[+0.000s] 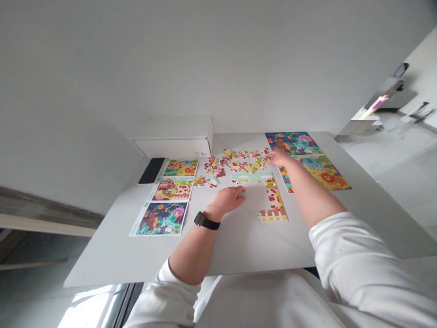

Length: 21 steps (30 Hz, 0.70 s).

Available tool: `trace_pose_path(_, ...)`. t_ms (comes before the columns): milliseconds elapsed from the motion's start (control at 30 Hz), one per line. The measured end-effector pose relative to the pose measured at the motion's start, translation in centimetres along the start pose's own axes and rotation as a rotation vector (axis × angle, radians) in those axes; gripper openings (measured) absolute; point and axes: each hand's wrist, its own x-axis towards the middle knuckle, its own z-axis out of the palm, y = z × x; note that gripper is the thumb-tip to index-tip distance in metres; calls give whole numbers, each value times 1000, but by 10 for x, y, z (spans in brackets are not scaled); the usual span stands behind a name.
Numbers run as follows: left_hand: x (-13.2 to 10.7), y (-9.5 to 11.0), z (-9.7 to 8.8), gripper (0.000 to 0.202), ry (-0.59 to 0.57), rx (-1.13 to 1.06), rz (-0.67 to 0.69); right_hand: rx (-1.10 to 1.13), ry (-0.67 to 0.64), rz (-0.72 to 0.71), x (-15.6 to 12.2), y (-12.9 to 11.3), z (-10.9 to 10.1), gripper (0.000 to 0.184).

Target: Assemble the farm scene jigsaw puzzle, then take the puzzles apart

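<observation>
My left hand (229, 200), with a dark watch (206, 221) on its wrist, rests on the table below the puzzle's top strip. Its thumb and fingers are a little apart, with nothing seen between them. My right hand (280, 158) reaches to the right end of the loose puzzle pieces (235, 166). Its fingertips touch or hover over the pieces there, and whether they grip one is not clear. A partly joined puzzle (275, 196) lies between my arms: a pale blue top strip, a right side with brown-patched cow print, and a yellow fence at the lower right corner.
Three picture cards (171, 189) lie in a column at the left, beside a black phone (151, 171). Behind them a white box (172, 141) stands near the wall. Two finished-looking puzzle pictures (321, 171) lie at the right, partly under my right forearm.
</observation>
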Motion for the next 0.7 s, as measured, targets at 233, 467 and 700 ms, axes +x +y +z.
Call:
trace_pose_path(233, 0, -1, 0, 39, 6, -16, 13, 8, 72, -43, 4, 7, -3, 37)
trace_pose_path(467, 1, -2, 6, 38, 43, -9, 26, 577, 197, -47, -45, 7, -10, 20)
trace_pose_path(700, 2, 7, 0, 22, 320, -363, 76, 1135, 96, -218, -154, -34, -7, 43)
